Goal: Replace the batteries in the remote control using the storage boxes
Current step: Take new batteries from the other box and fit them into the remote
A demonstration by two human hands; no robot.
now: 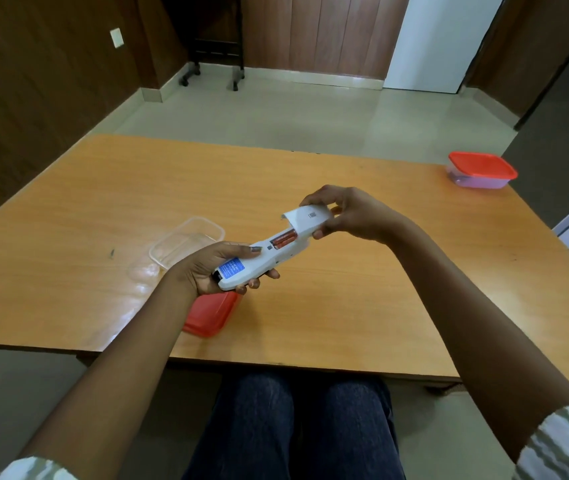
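White remote (262, 258) over glossy orange wood-grain desk (328, 306); dark-panelled rm, pale tile floor (276, 109).
L grip (219, 268) clasps remote; R grip (352, 216) pinches back cover (310, 220), batteries (284, 240) exposed. Beyond L grip: clear box (189, 245); beneath: red lid (210, 315); lidded box (482, 169) far past R grip.

Just one cam, head-mounted and wide-angle, tilted forward and down. It sits close over the wooden table (345, 306), with the wearer's knees (258, 417) at the near edge and the far wall (310, 29) up top.
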